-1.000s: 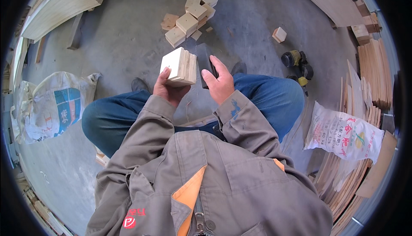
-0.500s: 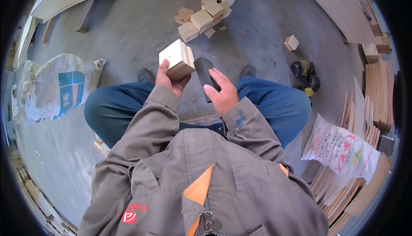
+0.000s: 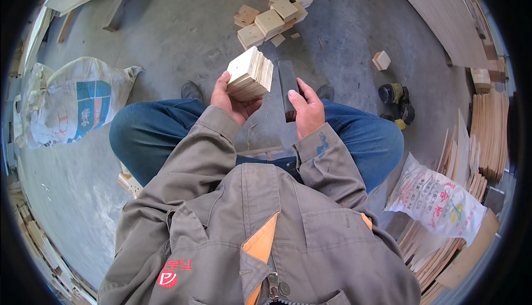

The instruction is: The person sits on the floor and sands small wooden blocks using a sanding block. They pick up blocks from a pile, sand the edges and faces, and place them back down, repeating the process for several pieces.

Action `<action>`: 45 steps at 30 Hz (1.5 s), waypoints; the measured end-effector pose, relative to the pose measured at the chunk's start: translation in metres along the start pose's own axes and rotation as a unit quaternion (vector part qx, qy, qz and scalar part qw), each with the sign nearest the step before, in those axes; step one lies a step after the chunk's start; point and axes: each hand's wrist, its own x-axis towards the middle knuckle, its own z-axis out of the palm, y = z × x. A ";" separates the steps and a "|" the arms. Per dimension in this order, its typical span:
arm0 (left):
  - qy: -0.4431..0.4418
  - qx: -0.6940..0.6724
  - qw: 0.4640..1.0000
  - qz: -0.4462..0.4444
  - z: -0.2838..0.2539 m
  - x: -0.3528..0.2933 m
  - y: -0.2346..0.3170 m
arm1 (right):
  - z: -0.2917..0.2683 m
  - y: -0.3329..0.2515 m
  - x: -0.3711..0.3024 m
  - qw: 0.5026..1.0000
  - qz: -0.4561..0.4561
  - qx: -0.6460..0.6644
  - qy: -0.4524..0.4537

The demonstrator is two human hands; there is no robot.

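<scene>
My left hand (image 3: pixel 230 101) is closed round a squarish wooden block (image 3: pixel 250 76), pale on its upper face and stepped in layers along its side. The thumb presses that face and the fingers curl underneath. Just to the right, my right hand (image 3: pixel 309 111) grips a long dark grey rectangular block (image 3: pixel 286 83), thumb on its near face. A narrow gap separates the two blocks above my lap. Beyond them a pile of similar wooden blocks (image 3: pixel 270 23) lies on the concrete floor.
One small wooden block (image 3: pixel 381 60) lies apart at the right, near a black and yellow power tool (image 3: pixel 394 97). A large white sack (image 3: pixel 61 108) lies left; a smaller white bag (image 3: pixel 435 197) rests against stacked wood strips (image 3: pixel 489 133).
The wooden block has turned in my left hand, so more of its layered side shows. My right hand and the dark block have shifted right, opening a gap.
</scene>
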 end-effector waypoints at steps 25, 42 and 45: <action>-0.229 -0.043 0.971 -0.054 0.000 -0.001 0.004 | 0.001 -0.011 0.000 0.999 -0.020 0.021 0.018; -0.189 0.265 0.909 0.259 -0.006 0.004 -0.017 | -0.015 0.008 0.019 0.986 0.033 0.123 0.108; -0.174 0.326 0.881 0.296 0.000 -0.005 -0.018 | -0.012 0.004 0.016 0.983 0.044 0.146 0.098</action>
